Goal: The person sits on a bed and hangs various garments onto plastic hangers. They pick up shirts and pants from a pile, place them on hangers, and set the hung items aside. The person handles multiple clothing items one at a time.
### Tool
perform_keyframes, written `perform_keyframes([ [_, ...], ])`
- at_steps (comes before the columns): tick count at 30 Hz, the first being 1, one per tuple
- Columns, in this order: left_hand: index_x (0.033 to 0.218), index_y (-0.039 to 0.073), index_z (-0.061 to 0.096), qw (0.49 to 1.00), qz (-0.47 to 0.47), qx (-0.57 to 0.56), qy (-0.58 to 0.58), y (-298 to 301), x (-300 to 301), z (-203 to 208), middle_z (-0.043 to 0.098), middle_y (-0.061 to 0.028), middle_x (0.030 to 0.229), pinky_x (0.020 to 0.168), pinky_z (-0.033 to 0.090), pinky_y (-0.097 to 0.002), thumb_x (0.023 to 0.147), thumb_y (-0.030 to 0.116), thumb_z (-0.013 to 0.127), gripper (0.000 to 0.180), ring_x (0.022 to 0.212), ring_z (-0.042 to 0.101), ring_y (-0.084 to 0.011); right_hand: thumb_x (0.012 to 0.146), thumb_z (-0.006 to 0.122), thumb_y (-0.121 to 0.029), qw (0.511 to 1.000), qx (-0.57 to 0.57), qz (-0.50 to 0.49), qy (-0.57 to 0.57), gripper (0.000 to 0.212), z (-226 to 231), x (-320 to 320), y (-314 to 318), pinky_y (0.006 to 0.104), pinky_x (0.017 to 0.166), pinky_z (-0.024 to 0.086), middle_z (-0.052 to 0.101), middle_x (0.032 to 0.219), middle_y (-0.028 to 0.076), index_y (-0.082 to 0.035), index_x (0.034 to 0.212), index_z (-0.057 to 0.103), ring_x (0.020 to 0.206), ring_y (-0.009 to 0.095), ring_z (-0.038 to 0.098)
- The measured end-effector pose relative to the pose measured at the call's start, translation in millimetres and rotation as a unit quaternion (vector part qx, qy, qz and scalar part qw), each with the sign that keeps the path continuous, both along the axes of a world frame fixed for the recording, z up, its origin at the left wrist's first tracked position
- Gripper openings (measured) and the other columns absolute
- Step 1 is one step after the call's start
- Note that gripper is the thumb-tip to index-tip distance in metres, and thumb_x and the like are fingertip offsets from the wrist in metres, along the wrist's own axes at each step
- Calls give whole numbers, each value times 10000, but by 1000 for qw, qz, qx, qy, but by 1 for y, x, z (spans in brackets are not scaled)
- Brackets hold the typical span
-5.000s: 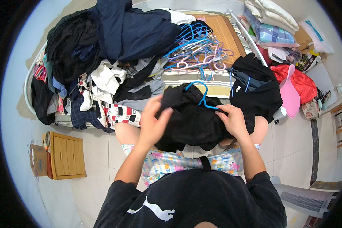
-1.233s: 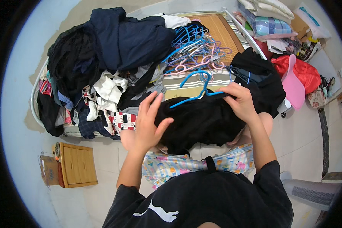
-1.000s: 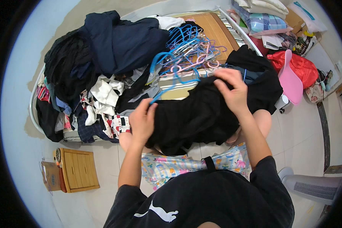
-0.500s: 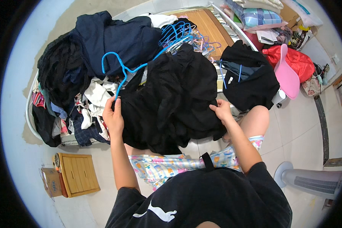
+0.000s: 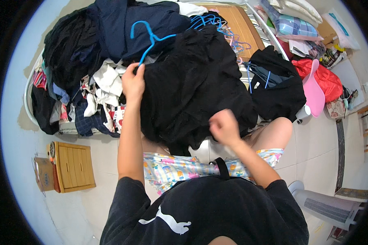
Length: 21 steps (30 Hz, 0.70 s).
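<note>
A blue hanger (image 5: 152, 37) stands hook up, with a wide black garment (image 5: 192, 87) hanging from it in front of me. My left hand (image 5: 133, 81) is closed around the hanger's left arm and the garment's upper left corner. Below that grip the cloth spreads out to the right and falls over the edge of the bed. My right hand (image 5: 224, 127) is over the lower part of the garment, its curled fingers smeared by motion. Whether it pinches any cloth cannot be made out.
Dark clothes (image 5: 139, 26) and white cloth (image 5: 107, 77) pile up on the left. Behind the garment lie several blue hangers (image 5: 208, 21). On the right are another black garment (image 5: 277, 96) with blue hanger parts, a pink plastic piece (image 5: 313, 92) and a standing fan (image 5: 325, 206).
My left hand has raised the hanger and garment up and to the right in the picture. My right hand has left the garment's right edge and moved leftward, lower across its front.
</note>
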State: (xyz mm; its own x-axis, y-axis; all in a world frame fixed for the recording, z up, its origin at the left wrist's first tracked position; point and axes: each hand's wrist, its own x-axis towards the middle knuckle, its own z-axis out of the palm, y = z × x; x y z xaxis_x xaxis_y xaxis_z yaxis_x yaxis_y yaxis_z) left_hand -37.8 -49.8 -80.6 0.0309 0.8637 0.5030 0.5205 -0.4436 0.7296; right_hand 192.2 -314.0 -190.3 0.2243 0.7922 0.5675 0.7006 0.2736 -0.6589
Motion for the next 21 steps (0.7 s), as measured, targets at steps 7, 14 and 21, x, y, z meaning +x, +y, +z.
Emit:
perform_keyframes([
  [7,1040,164,740,995,7,-96,24,18,43,-2,711,-108,870,770,510,-405,856,383,701,288,855,684,-288,729,759,-213,961,-34,136,-239,663,-12,-120,42,460,1063,362,558,1229,135,-25,1321,527,1198,290,499],
  [14,978,19,722,997,-4,-76,14,4,33,33,666,-42,764,695,469,-292,864,229,742,240,715,574,-122,764,599,-138,927,-3,294,-235,75,-41,-143,34,369,772,480,563,856,72,-87,751,653,890,248,574],
  [21,946,21,700,997,-6,-29,71,6,22,32,655,-38,776,679,457,-295,884,239,720,228,721,568,-125,786,617,-87,767,-542,246,-241,211,-130,-56,1,453,856,535,711,1038,169,-60,944,754,998,338,671],
])
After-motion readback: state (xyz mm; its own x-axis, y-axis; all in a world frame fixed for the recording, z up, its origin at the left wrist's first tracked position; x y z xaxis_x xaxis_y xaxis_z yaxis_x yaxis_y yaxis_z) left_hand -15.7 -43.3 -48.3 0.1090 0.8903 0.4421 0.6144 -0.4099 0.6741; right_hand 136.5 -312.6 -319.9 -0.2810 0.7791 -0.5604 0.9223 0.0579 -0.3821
